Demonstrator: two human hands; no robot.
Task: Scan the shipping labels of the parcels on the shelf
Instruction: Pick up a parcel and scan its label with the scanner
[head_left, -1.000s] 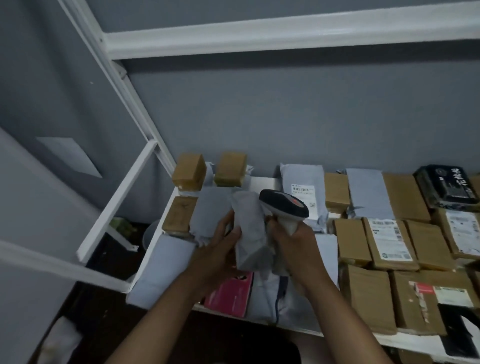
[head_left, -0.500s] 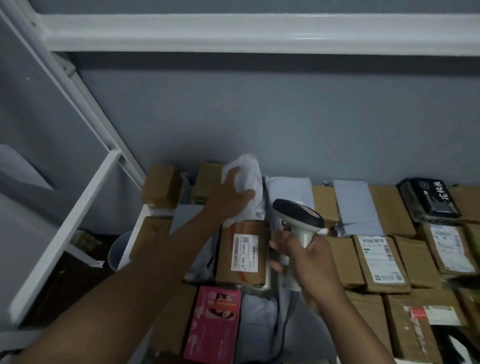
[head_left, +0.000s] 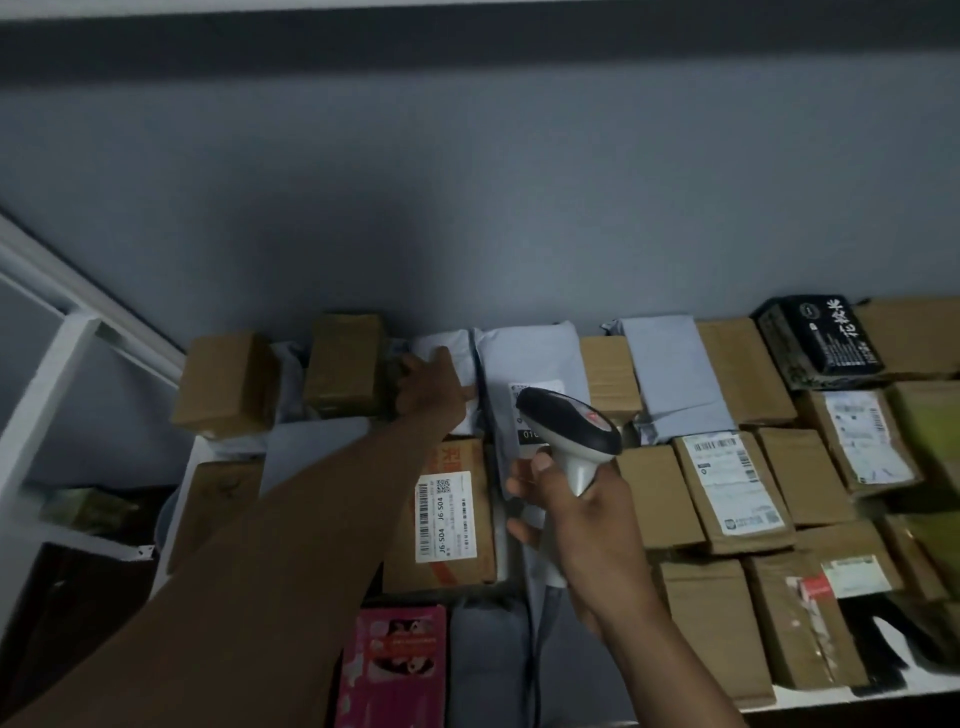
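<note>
Left arm stretched long and diagonal toward the back edge of the white shelf (head_left: 197, 452), left hand (head_left: 428, 392) laid palm-down on a white soft poly-bag parcel (head_left: 441, 345) lying against the grey wall, between an upright brown cardboard box (head_left: 345, 364) and a pale grey poly mailer with a white label (head_left: 527, 364). Fingers bent over the bag's top; whether gripping or merely pressing, cannot tell. Right hand (head_left: 582, 525) raised over the middle of the shelf, fingers wrapped round the pale handle of a grey-and-black handheld barcode scanner (head_left: 569, 423), thumb up along the handle's left side, dark head tilted up and toward the back edge, over the grey mailer's label.

Just in front of the left hand, half under the forearm: flat brown cardboard parcel with a white barcode label marked J6-S04 (head_left: 447, 514). At the front edge, a pink printed carton (head_left: 395, 670). Rows of brown cardboard parcels (head_left: 732, 493) filling the right half, a black packet with white characters (head_left: 818, 338) near the back right corner.

Compared with half a second ago: white bag no longer lifted, now down flat at the back edge; left hand lower and further back; scanner grip unchanged.
</note>
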